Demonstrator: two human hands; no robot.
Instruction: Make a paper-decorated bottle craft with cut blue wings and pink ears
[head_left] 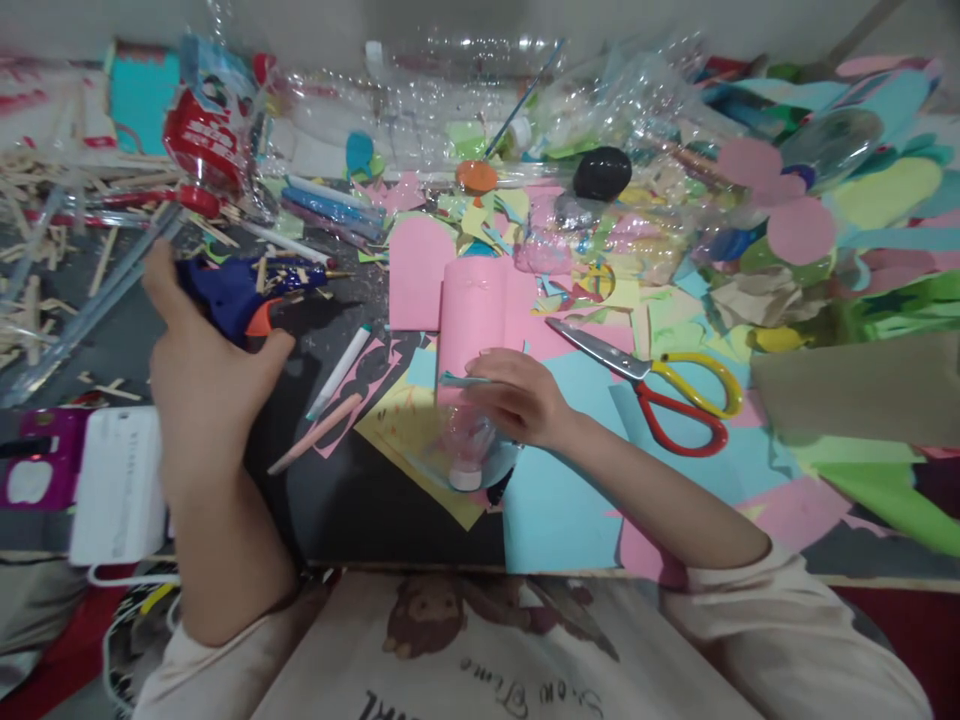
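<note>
A clear plastic bottle (466,468) lies on its side, its body wrapped in pink paper (472,300), its white cap toward me. Over the wrapped part, my right hand (517,395) pinches a small blue paper piece (461,380); whether the fingers also touch the bottle is hard to tell. At the left, my left hand (206,370) has its thumb and forefinger spread apart. Just beyond it lies a dark blue glue gun (225,290) with an orange trigger, partly hidden by that hand. I cannot see the left hand touching the gun's handle.
Scissors (645,370) with red and yellow handles lie open to the right on blue paper (566,500). A white marker (339,372) and a pink pencil-like stick (315,435) are left of the bottle. A white power bank (118,485) sits far left. Plastic bottles and paper scraps crowd the back.
</note>
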